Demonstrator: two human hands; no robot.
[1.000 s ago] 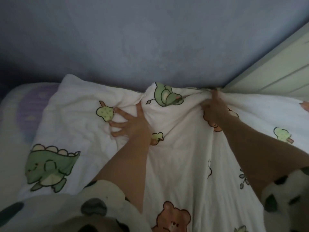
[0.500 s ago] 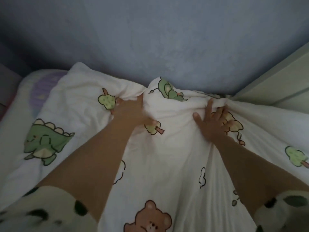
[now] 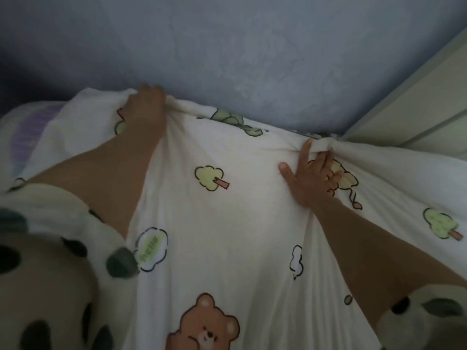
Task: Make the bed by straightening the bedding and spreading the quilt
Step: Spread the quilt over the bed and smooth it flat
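**Tightly bunched: the quilt's far edge gripped along the wall**

Here the quilt [image 3: 240,223] is a soft, cream-white cloth, faintly ribbed. It is printed with a green tree [image 3: 209,178], a brown bear [image 3: 204,324] and a cloud-shaped bubble [image 3: 151,248]. It covers the bed from the near edge of the picture up to the blue-grey wall [image 3: 252,46], whose surface looks rough and mottled. The quilt's far edge lies against the foot of the wall.

The left hand [image 3: 145,107] reaches right up to the wall. Its fingers are curled over the quilt's far edge and hold a gathered bunch of it, with creases fanning out below the knuckles. The right hand [image 3: 310,180] lies a little short of the wall on top of the quilt. Its thumb is spread and its index finger straight, while the other fingers are curled into a puckered knot of cloth. Between the two hands the cloth lies fairly smooth, with long shallow folds running away from the wall.

No gap shows between the quilt's edge and the wall. Where the wall ends on the right, a pale green panel [image 3: 417,104] with straight grooves meets it at a corner, just beyond the right hand's bunch. On the left, near the wall, bedding with purple stripes [image 3: 27,127] shows from under the quilt. Cream sleeves with dark spots [image 3: 50,210] cover the upper arms.
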